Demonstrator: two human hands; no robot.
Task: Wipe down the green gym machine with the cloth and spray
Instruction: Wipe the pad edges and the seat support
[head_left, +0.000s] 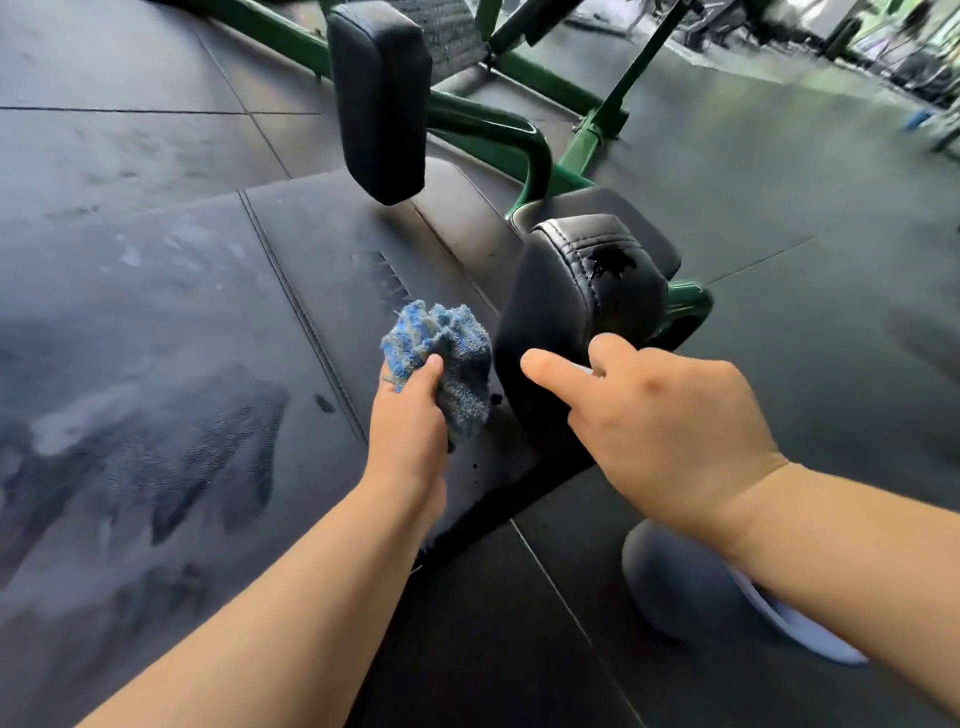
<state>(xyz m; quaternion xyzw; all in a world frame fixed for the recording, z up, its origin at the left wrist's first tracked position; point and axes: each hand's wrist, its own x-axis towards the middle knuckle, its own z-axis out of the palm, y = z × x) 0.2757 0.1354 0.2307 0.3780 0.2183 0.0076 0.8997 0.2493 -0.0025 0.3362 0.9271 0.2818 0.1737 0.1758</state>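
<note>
- At the near end of the green machine (540, 156), the left hand (410, 431) grips a bunched blue cloth (441, 348), thumb pressed across its front.
- The cloth is held just left of the near pad (566, 296), over the right edge of the dark platform (291, 270).
- The right hand (660, 415) is at that pad's near side, thumb and forefinger stretched toward it and the other fingers curled under. A white sliver shows between thumb and forefinger, and I cannot tell whether the hand holds anything.
- A wet patch (615, 262) glistens on the near pad's top.
- The far pad (379, 98) stands upright on the green frame, well behind.
- Pale streaks (156, 441) mark the platform's left side.
- A grey-and-white shape (691, 587) lies under the right wrist.
</note>
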